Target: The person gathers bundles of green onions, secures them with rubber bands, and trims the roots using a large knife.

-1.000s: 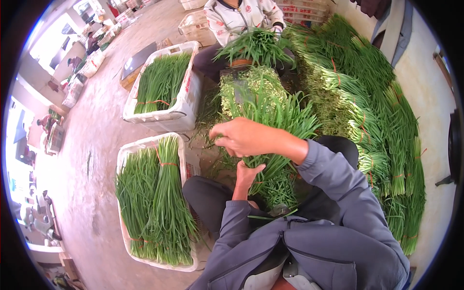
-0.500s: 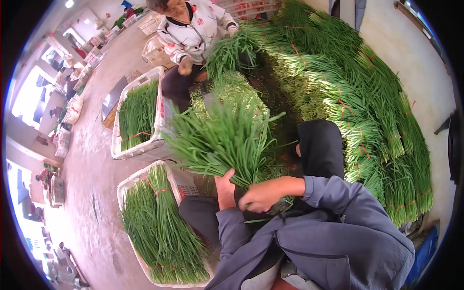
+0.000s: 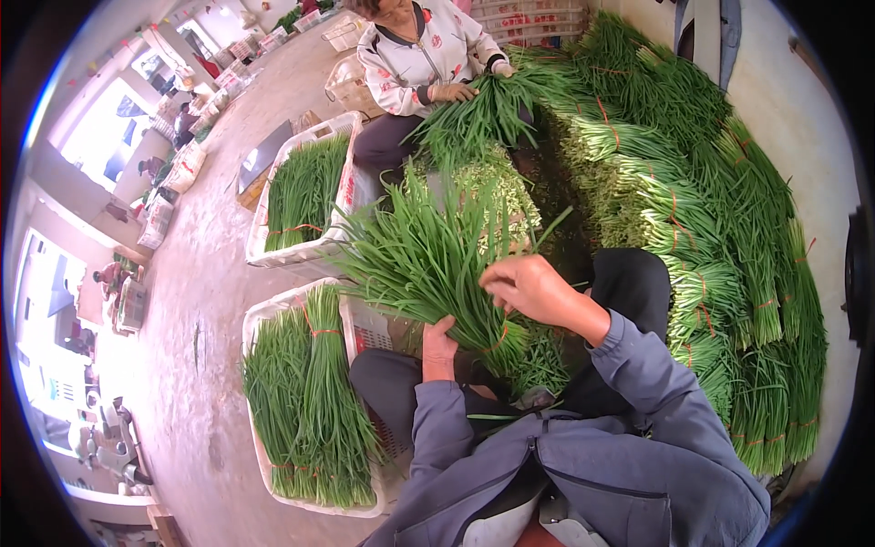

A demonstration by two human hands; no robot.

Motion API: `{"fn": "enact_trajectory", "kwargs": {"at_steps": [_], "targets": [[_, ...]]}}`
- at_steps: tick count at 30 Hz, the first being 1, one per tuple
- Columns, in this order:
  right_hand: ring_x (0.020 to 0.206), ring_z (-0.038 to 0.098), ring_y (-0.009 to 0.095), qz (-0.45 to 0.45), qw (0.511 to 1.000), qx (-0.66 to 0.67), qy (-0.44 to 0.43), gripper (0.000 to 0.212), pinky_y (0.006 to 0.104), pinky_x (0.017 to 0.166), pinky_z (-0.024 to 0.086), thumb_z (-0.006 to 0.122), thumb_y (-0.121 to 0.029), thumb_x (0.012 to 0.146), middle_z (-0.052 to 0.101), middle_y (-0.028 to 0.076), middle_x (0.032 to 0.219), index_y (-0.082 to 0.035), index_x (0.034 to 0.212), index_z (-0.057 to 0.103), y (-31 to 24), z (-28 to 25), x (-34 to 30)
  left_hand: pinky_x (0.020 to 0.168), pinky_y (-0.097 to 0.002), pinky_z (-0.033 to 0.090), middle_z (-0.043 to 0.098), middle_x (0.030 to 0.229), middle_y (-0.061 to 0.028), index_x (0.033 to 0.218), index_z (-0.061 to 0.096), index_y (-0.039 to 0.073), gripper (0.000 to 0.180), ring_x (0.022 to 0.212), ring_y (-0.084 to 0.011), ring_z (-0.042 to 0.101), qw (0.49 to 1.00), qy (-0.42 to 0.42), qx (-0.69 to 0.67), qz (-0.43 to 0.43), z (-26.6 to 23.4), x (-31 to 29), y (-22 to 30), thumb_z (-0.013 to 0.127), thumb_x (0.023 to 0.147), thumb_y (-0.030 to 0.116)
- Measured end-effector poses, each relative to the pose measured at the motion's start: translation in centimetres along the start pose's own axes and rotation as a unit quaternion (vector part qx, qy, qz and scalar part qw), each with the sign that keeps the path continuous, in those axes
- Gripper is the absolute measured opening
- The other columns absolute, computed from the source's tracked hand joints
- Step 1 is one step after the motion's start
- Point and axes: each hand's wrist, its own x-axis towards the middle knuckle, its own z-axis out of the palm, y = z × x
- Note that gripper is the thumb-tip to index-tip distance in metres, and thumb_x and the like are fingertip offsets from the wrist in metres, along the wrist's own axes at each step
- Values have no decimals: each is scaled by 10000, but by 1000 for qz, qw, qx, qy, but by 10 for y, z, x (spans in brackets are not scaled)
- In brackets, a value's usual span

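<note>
Across my lap lies a bundle of Chinese chives (image 3: 428,264), long flat green leaves fanning away from me and cut stem ends toward my right knee. My left hand (image 3: 439,345) is closed around its left side, the fingers hidden beneath the leaves. A thin orange band (image 3: 498,340) circles the bundle close to the stem ends. Over the right side of the leaves, just above the band, is my right hand (image 3: 529,284), fingers curled in toward the thumb. What they pinch, if anything, is too small to make out. Loose chive pieces (image 3: 540,363) lie below the stem ends.
Two white crates (image 3: 258,319) of banded chives stand at my left, one beyond the other. A large stack of banded bundles (image 3: 729,228) rises at my right against the wall. Opposite, a co-worker (image 3: 428,55) handles more chives above a heap of trimmings (image 3: 501,196).
My right hand has moved from the stem ends up over the leaves, uncovering the orange band. My left hand still grips the bundle. The co-worker's hands have come together on their chives.
</note>
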Motion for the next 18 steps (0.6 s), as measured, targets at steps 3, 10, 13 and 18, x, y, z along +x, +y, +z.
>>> {"fn": "enact_trajectory", "kwargs": {"at_steps": [3, 10, 13, 18], "targets": [[650, 683, 161, -121, 988, -24, 98, 152, 295, 579, 551, 626, -54, 947, 689, 112, 822, 40, 1045, 693, -14, -3, 23, 1076, -492, 477, 609, 1331, -145, 1401, 488, -7, 671, 1223, -330, 595, 999, -3, 48, -2, 8, -5, -4, 686, 760, 9], [651, 679, 154, -84, 995, -30, 47, 209, 311, 570, 545, 618, -76, 959, 675, 119, 753, 22, 1131, 687, -29, -3, 63, 1023, -461, 504, 628, 1295, -119, 1372, 513, 1, 690, 1175, -305, 618, 996, -20, 89, -23, 0, -11, -3, 756, 728, 32], [647, 673, 252, -138, 983, -109, 46, 224, 347, 613, 551, 632, -57, 924, 681, 145, 759, 3, 1132, 688, -25, -2, 71, 1020, -454, 502, 635, 1283, -109, 1354, 530, 1, 678, 1165, -298, 620, 995, -15, 95, -35, -2, -12, -2, 765, 718, 27], [724, 662, 358, -205, 946, -239, 73, 173, 418, 669, 547, 632, -35, 885, 691, 165, 823, -12, 1043, 701, 0, 2, 81, 1022, -447, 497, 641, 1271, -103, 1336, 551, 10, 660, 1161, -300, 619, 993, -20, 104, -54, 2, -11, -2, 753, 707, 5]]}}
